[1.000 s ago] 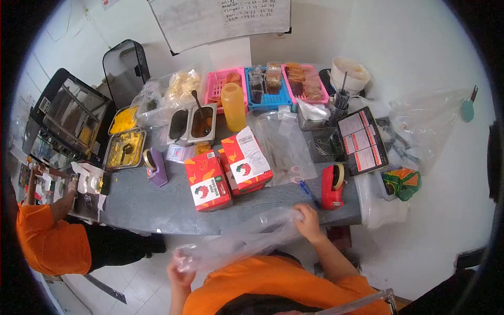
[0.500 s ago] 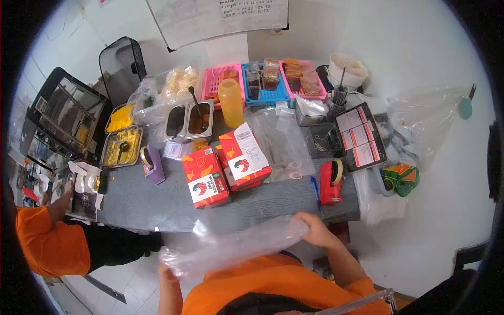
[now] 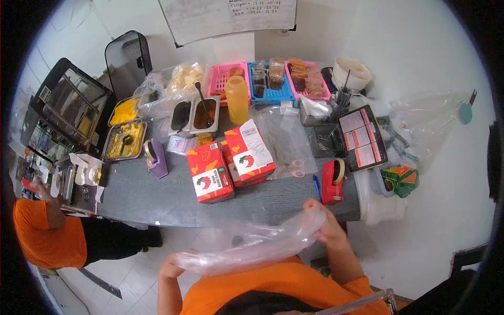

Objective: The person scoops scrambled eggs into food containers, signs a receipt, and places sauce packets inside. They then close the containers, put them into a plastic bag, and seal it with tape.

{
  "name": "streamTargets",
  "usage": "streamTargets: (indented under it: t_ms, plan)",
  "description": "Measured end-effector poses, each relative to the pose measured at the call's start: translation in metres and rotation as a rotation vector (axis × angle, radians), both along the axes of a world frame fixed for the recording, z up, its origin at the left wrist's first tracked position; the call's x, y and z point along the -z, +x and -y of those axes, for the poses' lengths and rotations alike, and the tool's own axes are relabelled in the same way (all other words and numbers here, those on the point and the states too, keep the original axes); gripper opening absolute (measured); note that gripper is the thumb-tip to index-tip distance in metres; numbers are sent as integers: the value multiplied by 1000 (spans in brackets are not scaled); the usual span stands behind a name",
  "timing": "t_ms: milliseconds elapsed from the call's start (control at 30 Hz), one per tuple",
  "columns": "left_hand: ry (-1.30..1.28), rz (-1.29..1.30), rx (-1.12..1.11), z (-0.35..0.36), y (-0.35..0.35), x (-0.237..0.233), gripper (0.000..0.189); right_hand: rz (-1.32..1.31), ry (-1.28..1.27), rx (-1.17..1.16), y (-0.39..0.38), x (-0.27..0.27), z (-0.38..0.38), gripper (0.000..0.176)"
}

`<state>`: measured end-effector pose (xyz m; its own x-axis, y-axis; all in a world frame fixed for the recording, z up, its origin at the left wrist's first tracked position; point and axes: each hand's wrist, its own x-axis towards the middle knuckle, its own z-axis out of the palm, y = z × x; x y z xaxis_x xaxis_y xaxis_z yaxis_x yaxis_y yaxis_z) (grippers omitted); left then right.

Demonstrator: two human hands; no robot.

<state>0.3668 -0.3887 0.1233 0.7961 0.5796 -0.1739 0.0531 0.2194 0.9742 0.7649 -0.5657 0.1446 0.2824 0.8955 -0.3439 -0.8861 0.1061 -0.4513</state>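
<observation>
1. The plastic bag point(image 3: 252, 245) hangs in the air just in front of the near edge of the surface point(image 3: 157, 202), above the person's orange shirt and touching nothing on the surface. It is stretched sideways between both hands, which seems to pull the limp film out long instead of letting it bunch.
2. The right hand point(image 3: 329, 227) has its fingers closed around the bag's upper right end, close to the surface's edge. The left hand point(image 3: 170, 268) sits lower, and its fingers seem pinched shut on the other end, though the film partly hides them.
3. The bag is thin, clear and crinkled, with soft folds that catch the light, and the shirt shows dimly through it.
4. Two red boxes point(image 3: 210, 173) point(image 3: 249, 157) of printed cardboard stand near the middle of the surface within easy reach, one with a white paper slip on its top.
5. A red tape dispenser point(image 3: 331, 181) stands just beyond the right hand, and a blue pen point(image 3: 316, 185) lies beside it.
6. A flat sheet of clear plastic point(image 3: 283, 139) lies behind the boxes, smooth where the held bag is rumpled.
7. At the back, slatted plastic baskets point(image 3: 268, 86) keep small packed foods apart, next to a soft yellow bottle point(image 3: 237, 100) and shiny metal trays point(image 3: 197, 115).
8. At the far left, another person's orange sleeve point(image 3: 44, 239) is at a separate counter.
</observation>
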Motion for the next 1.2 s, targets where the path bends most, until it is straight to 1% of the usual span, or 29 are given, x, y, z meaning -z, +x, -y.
streamTargets:
  t_ms: [33, 67, 100, 133, 167, 200, 233, 267, 300, 333, 367, 400, 433, 467, 500, 533, 600, 667, 700, 767, 800, 867, 900, 967, 1000, 1067, 1133, 1167, 1200]
  plan:
    - [-484, 266, -491, 5, -8, 7, 23, 687, 9, -356, 15, -3, 4, 29]
    - [-512, 518, -399, 3, -17, 16, 27, 1375, 16, -712, 26, -5, 6, 36]
    - [-534, 770, -303, -3, -25, 28, 31, 1380, 16, -717, 31, -8, 5, 36]
    - [-627, 1018, -38, -11, -18, 40, 37, 1178, 10, -1029, 35, -11, 3, 38]
    - [-624, 1024, -39, -11, -24, 43, 37, 950, 3, -1321, 40, -11, 3, 40]
    - [-505, 699, -144, -11, -23, 32, 36, 999, 6, -1161, 50, -3, 10, 36]
    - [-384, 374, -243, -12, -21, 20, 35, 1005, 6, -1167, 46, 0, 11, 36]
    - [-177, 2, 39, -20, -17, 6, 36, 841, 184, -719, 39, 3, 12, 38]
    - [-179, 5, 36, -20, -15, 10, 36, 650, 341, -272, 30, 6, 13, 40]
    - [-78, -116, 200, -22, -12, 18, 40, 566, 158, -177, 16, 0, 15, 41]
    - [23, -237, 365, -24, -7, 29, 44, 566, 156, -177, 17, 1, 18, 41]
    - [-150, -104, 41, -11, -13, 56, 59, 528, -12, -256, 22, 2, 20, 41]
    - [-151, -104, 40, -8, -3, 56, 59, 488, -179, -334, 26, 5, 21, 42]
    - [-378, 125, -145, -4, 10, 57, 54, 675, -161, -364, 28, 22, 17, 39]
    - [-602, 356, -331, 2, 23, 56, 50, 672, -164, -366, 30, 23, 14, 39]
    - [-613, 273, -434, 5, 36, 56, 36, 618, -214, -413, 35, 21, 10, 36]
    - [-697, 177, -417, -4, 41, 98, 34, 565, -267, -462, 41, 22, 1, 32]
    - [-778, 80, -398, -10, 58, 129, 33, 889, -466, -163, 39, 31, -16, 30]
    - [-782, 0, -426, -9, 76, 136, 32, 888, -468, -167, 35, 34, -24, 30]
    - [-790, -86, -458, -8, 97, 143, 31, 2387, -775, 524, 23, 41, -42, 31]
    - [-788, -78, -424, -9, 104, 146, 33, 2202, -508, 248, 12, 58, -42, 27]
    - [-692, -180, -408, -10, 121, 129, 40, 2099, -12, -292, -7, 102, -55, 18]
    - [-696, -181, -413, -11, 120, 129, 40, 2141, -49, -279, -21, 107, -62, 14]
    - [-248, -337, -376, -20, 111, 131, 49, 2178, -85, -268, -26, 111, -71, 12]
    - [-249, -338, -379, -27, 106, 127, 49, 2069, -31, -262, -20, 109, -75, 12]
    - [55, -350, -646, -39, 92, 109, 54, 1892, 15, -187, -3, 91, -87, 15]
    - [75, -148, -762, -63, 88, 97, 59, 1728, -71, 6, 27, 72, -115, 23]
    - [72, -155, -766, -78, 90, 97, 59, 1628, -150, 123, 42, 70, -136, 28]
    - [-44, -15, -685, -96, 96, 98, 60, 1364, -155, 176, 57, 77, -165, 34]
